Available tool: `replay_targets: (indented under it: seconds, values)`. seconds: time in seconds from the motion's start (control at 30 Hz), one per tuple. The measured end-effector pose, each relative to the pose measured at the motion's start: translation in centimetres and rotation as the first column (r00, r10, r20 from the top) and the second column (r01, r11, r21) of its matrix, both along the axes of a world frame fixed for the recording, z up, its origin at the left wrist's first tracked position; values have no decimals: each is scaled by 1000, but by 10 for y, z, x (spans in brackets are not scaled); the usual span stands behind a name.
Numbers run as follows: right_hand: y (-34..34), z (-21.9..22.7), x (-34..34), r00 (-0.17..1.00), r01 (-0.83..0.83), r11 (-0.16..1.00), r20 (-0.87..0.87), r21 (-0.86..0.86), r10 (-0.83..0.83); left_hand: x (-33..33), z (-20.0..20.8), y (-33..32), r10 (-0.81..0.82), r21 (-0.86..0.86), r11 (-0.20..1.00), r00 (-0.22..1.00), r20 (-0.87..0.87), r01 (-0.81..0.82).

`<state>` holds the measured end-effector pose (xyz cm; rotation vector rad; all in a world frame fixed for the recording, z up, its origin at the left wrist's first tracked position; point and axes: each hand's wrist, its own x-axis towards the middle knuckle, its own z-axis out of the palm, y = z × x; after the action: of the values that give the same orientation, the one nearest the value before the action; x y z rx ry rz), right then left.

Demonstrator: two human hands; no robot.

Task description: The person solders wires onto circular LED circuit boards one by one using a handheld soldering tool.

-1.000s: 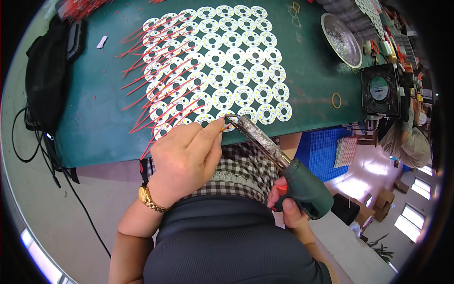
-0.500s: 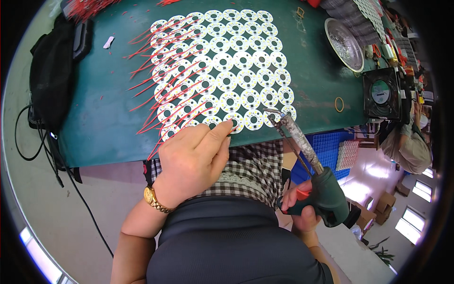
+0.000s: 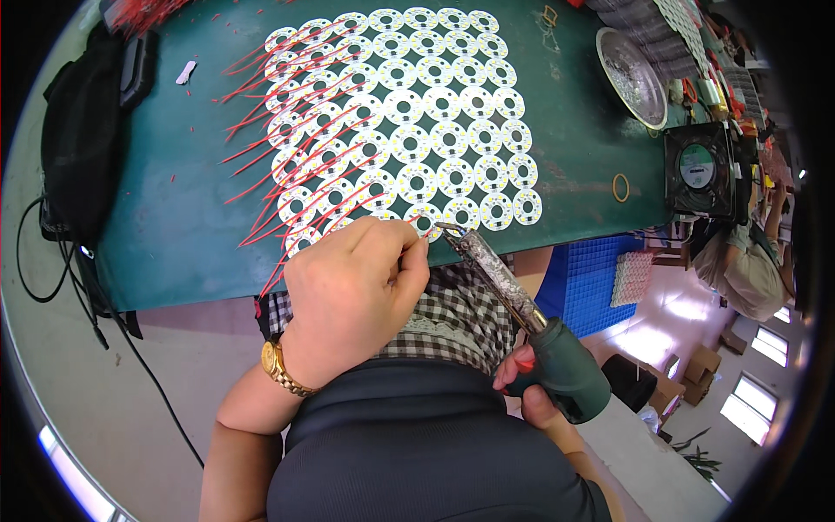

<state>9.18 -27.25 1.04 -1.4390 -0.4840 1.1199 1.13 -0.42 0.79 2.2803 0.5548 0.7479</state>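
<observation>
Rows of white ring-shaped LED boards (image 3: 456,177) lie on a green table (image 3: 574,157). Thin red wires (image 3: 254,185) fan out leftward from the left columns. My left hand (image 3: 348,283), a gold watch on its wrist, is closed in a pinch at the front row; a short red wire end shows by its fingertips, over a front-row board (image 3: 424,217). My right hand (image 3: 541,409) grips a dark green soldering gun (image 3: 570,372). Its tip meets that board's right edge, near the wire end. My left fingers partly cover neighbouring boards.
A round metal dish (image 3: 631,78) and a black fan (image 3: 698,171) stand at the right, with a rubber band (image 3: 620,187) nearer. A black bag (image 3: 83,143) and cables lie at the left edge. Below the table on the right is a blue crate (image 3: 591,283).
The soldering gun has moved left, its tip going from the right end of the front row to the board by my left fingers. My left fingers have curled in more.
</observation>
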Motion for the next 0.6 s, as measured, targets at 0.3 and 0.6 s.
replay_targets:
  seconds: [0.3, 0.6]
  values:
    - [6, 4, -6, 997, 77, 993, -22, -88, -79, 4, 5, 1, 48, 6, 999, 998, -32, -48]
    - [14, 2, -9, 991, 135, 985, 6, -110, -135, 4, 5, 1, 56, 34, 998, 997, -61, -54]
